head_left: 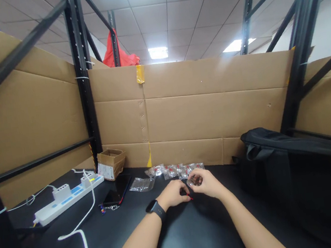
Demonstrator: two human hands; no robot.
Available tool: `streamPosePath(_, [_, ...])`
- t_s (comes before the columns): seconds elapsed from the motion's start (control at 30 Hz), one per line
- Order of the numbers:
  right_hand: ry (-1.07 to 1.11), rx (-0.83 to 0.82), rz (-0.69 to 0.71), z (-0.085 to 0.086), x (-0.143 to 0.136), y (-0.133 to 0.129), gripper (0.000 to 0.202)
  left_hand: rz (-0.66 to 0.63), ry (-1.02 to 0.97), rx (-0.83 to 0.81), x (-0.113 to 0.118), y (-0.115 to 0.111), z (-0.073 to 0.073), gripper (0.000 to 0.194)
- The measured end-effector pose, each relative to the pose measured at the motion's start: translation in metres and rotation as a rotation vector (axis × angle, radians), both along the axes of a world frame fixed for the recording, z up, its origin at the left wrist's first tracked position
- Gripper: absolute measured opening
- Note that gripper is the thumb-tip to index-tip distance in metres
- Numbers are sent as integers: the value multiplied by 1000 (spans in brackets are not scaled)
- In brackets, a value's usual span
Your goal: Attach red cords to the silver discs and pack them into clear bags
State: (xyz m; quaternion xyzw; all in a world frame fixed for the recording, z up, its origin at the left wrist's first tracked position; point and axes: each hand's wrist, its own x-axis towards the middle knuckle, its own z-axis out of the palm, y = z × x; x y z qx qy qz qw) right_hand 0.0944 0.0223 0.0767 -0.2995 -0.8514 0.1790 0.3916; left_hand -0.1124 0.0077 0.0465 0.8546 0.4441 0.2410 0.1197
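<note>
Left hand (173, 193): fingers curled inward, thumb and fingertips brought nearly together on a small red piece (191, 197), most of it hidden by the grip; its exact form cannot be told. Right hand (208, 181): thumb and fingers bent in a rounded pinch, closed on a clear round piece (191, 182) at the fingertips, the fingers partly covering it. Both pieces are held just above the black table (199, 234), the two hands side by side with fingertips near each other. A dark watch (156, 210) is on the left wrist. Just beyond the hands, a row of clear packets (172, 171) with red marks lies along the cardboard wall (183, 121); a flat clear bag (142, 184) lies left of them, with a phone (115, 191) farther left.
</note>
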Motion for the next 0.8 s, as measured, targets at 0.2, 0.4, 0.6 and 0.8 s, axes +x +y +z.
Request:
streamPosePath(0.2, [-39,-13,-27,-1,3,1,23,177,142,-130,-12,-7,14,10])
streamPosePath(0.4, [-151,-51,85,-18,-21,-9,28,313,218,-227,-78,-11,37,10])
streamPosePath(0.6, [-170,-9,26,-17,-14,-1,33,222,203,-322,-73,-12,37,16])
streamPosePath(0.8, [-173,-91,-176,-21,27,25,30,63,96,-176,-47,-10,31,22])
